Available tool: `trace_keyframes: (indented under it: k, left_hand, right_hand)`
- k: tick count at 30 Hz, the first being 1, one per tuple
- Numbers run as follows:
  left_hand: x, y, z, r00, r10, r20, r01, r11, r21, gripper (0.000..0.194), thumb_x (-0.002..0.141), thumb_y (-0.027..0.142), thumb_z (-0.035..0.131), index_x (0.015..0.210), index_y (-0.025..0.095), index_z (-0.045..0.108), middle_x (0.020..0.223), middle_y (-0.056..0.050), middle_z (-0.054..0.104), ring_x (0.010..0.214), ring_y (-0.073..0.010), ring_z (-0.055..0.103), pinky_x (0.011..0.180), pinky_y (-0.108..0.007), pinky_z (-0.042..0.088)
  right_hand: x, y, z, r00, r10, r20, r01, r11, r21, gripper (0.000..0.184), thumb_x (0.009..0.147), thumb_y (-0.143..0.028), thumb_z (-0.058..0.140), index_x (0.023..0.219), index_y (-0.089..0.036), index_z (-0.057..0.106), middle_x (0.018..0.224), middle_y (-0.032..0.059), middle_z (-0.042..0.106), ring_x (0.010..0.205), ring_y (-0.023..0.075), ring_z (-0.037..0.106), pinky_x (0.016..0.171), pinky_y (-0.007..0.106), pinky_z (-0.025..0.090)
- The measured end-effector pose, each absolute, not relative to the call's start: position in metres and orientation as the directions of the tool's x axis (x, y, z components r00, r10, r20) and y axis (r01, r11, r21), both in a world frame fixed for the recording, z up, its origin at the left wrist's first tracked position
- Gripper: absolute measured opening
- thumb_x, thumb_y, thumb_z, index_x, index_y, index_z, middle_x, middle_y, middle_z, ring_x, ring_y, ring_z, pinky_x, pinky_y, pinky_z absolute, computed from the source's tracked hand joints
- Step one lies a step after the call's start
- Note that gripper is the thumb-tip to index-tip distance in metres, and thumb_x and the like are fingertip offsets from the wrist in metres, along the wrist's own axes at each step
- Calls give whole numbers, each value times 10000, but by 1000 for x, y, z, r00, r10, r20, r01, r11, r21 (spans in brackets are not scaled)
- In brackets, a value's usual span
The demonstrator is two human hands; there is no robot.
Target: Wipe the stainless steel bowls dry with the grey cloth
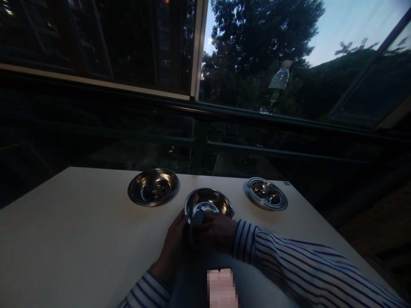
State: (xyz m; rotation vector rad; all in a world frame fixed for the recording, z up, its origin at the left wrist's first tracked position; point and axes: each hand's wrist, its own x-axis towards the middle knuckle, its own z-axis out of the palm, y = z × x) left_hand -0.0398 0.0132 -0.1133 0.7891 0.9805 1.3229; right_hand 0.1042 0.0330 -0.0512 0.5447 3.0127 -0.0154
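Observation:
A shiny metal bowl [213,195] sits on the white table in front of me. My left hand [175,241] is against its near left side, with the fingers gripping the rim there. Over the near edge of the bowl, my right hand [218,231] is closed on a flat grey-blue piece, probably a cloth [198,217], which reaches into the bowl. The dim light and the hand hide most of this piece and the fingertips.
A wide metal dish [136,188] with a small reddish item in it stands to the left. Several stacked metal bowls [281,201] are on the right of the white table [80,222]. A plastic bottle [278,83] stands on the window ledge. A pixelated pink patch [221,288] lies nearest me.

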Motion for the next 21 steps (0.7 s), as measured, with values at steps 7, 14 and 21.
trace_keyframes:
  k: [7, 14, 21]
  left_hand:
    - [-41, 12, -115, 102, 956, -276, -564, 284, 776, 425, 772, 298, 576, 1185, 200, 554, 1119, -100, 654, 978, -255, 619, 779, -364, 504]
    - [-44, 13, -114, 36, 929, -368, -543, 327, 773, 423, 762, 247, 585, 1184, 225, 558, 1070, -83, 672, 884, -215, 648, 679, -297, 521]
    - [-45, 13, -114, 54, 922, -384, -517, 355, 779, 466, 756, 306, 592, 1215, 248, 538, 1017, -72, 687, 805, -200, 653, 565, -240, 493]
  right_hand:
    - [141, 16, -60, -888, 455, -64, 456, 890, 2, 220, 804, -134, 503, 957, -216, 638, 1041, 32, 647, 877, 228, 511, 719, 335, 409]
    - [190, 30, -69, -784, 620, -23, 620, 783, -46, 312, 794, -77, 469, 1006, -204, 660, 1109, 66, 635, 876, 218, 542, 756, 335, 429]
    - [206, 78, -76, -642, 764, 68, 744, 642, -186, 428, 728, -40, 481, 1100, -188, 633, 1185, 85, 597, 964, 232, 557, 829, 354, 448]
